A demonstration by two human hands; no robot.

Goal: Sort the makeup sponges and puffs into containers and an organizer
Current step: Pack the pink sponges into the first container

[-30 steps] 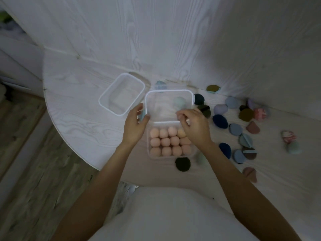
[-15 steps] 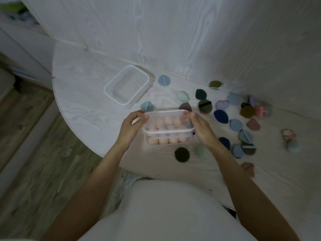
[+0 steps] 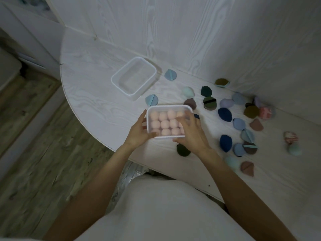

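Note:
A clear plastic container [image 3: 169, 108] full of several pink round sponges [image 3: 164, 124] lies near the table's front edge with its clear lid down on top. My left hand [image 3: 138, 132] grips its left side, thumb under the front rim. My right hand [image 3: 192, 132] rests over its right end, fingers spread on the lid. A second clear container [image 3: 133, 80] stands empty further back to the left. Several loose puffs and sponges in blue, green, brown and pink lie scattered to the right, among them a dark blue sponge [image 3: 225, 114].
The white wood-grain table [image 3: 90, 84] curves away on the left above a wooden floor [image 3: 34, 153]. A white panel wall [image 3: 191, 32] backs the table. A dark green puff [image 3: 182, 150] lies just in front of my right wrist.
The lid, held raised at the back a second ago, has come down over the pink sponges. Both hands have shifted onto the closed container's sides and top.

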